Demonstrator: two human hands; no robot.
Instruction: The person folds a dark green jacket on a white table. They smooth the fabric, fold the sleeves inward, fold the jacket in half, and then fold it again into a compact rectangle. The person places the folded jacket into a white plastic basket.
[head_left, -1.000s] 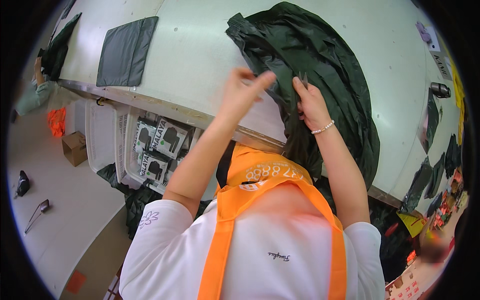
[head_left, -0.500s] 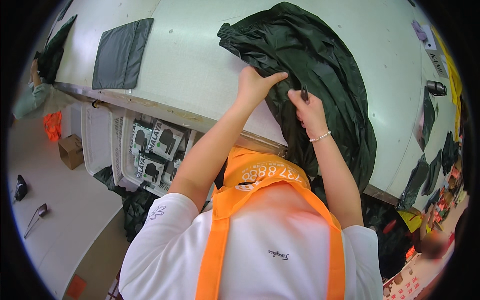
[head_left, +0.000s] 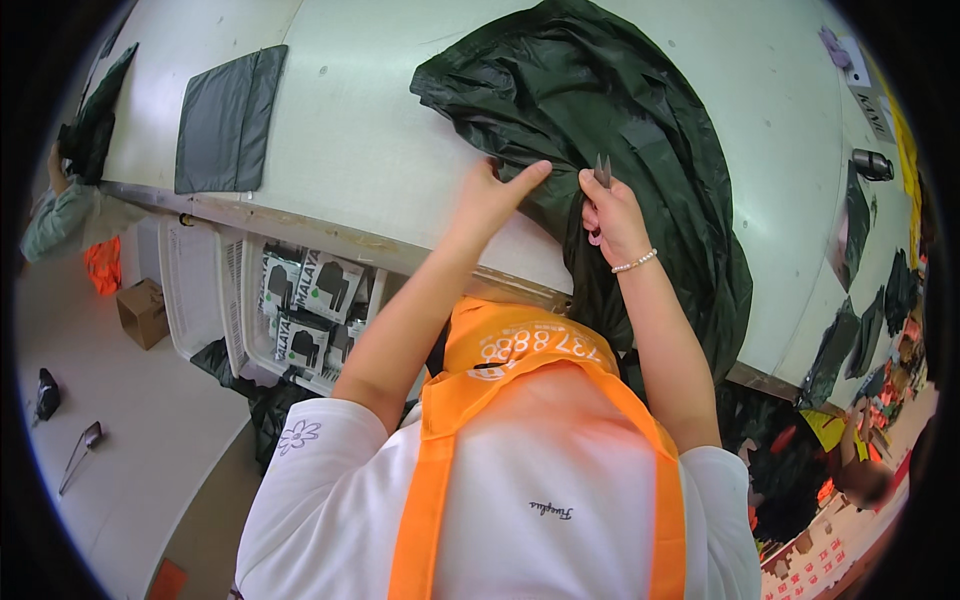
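Observation:
A large dark green garment (head_left: pixel 640 130) of thin, shiny fabric lies bunched on the pale table, its lower part hanging over the near edge toward my lap. My left hand (head_left: pixel 490 205) grips its near edge, thumb stretched across the cloth and the other fingers mostly hidden or blurred. Just to the right, my right hand (head_left: pixel 617 218) is closed around small scissors (head_left: pixel 603 172). Their pointed blades stick up past my thumb, and a bit of pink handle shows below my fingers. That hand also rests against the garment's folds.
A flat folded dark piece (head_left: pixel 228 120) lies at the table's left. Below the edge stands a white crate (head_left: pixel 250 310) with several printed packets, near a cardboard box (head_left: pixel 146 312). A black flask (head_left: pixel 872 165) and dark cloth pieces (head_left: pixel 830 350) lie right. Another person's sleeve (head_left: pixel 62 220) shows far left.
The garment's far-left end has shifted left and looks flatter. My left hand has moved slightly left and down. In my right hand the scissors now point up more visibly.

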